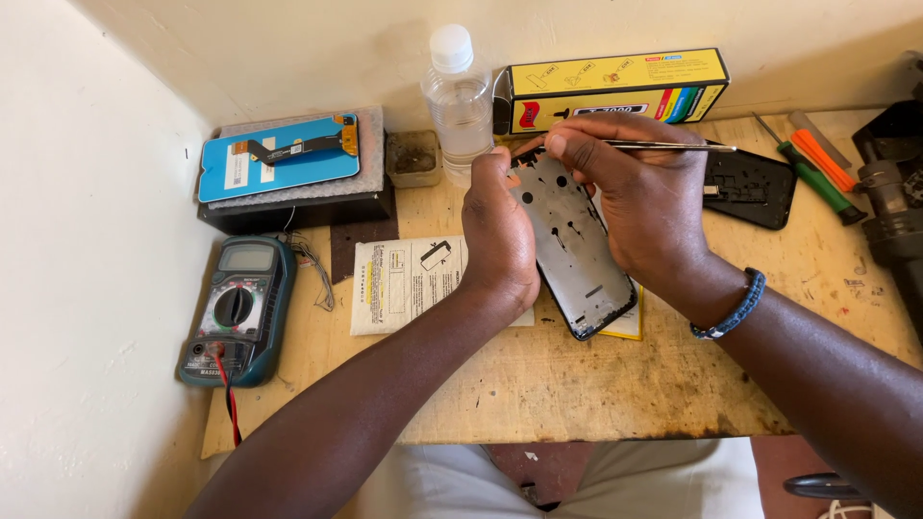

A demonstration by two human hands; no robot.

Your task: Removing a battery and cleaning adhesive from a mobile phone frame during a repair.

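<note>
My left hand (498, 235) is wrapped around the left edge of a phone frame (574, 245), fingers curled shut on it, holding the bare grey metal side tilted up toward me above the middle of the wooden table (577, 384), with its lower corner down close to a yellow-edged card (627, 325) lying there. My right hand (642, 207) steadies the frame from the right side and at the same time pinches a pair of thin metal tweezers (673, 146) between thumb and forefinger; the grip is closed tight on them, and the long shaft sticks out to the right over the top of the frame. Whether the tips touch the frame I cannot tell, since my fingers cover them. On that wrist sits a blue braided bracelet (738, 306). Under my left forearm lies a white instruction sheet (404, 281), and to its left a teal multimeter (236, 309) with a red lead. At the back left a blue-backed phone screen (279, 159) rests on a dark box. Just behind my hands stand a clear plastic bottle (458, 101) and a yellow carton (615, 88). To the right lie a black back cover (755, 187) and screwdrivers with green and orange handles (817, 168)
</note>
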